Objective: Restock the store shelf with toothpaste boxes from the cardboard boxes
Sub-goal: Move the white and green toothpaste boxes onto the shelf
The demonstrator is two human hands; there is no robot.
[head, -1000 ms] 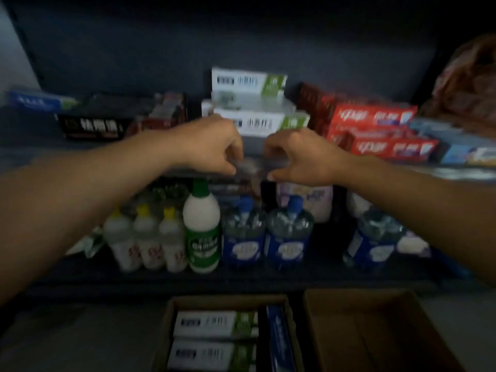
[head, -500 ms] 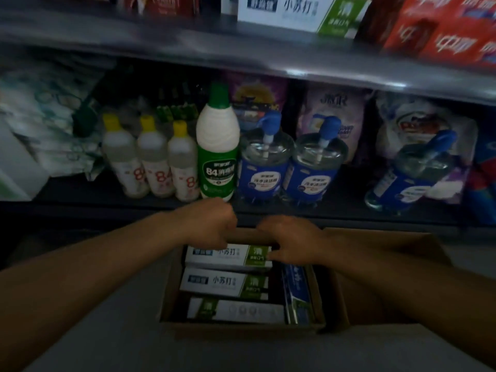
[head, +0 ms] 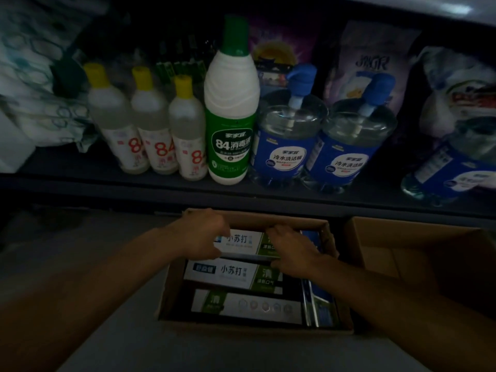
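Here the left hand [head: 205,233] and right hand [head: 288,249] curl over opposite ends of the top white-and-green toothpaste box [head: 243,244], which lies between them at the far end of the open cardboard box [head: 171,291]. It is likely light, stiff and crushable, so the short ends suit. More boxes lie just nearer than the grip.

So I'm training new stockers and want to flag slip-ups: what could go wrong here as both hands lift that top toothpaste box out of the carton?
1. The left hand and right hand grip only the ends of the top toothpaste box; it may slip back into the carton.
2. Lifting it towards the shelf could clip the tall green-capped bottle standing at the shelf edge.
3. Dim light makes labels easy to misread.
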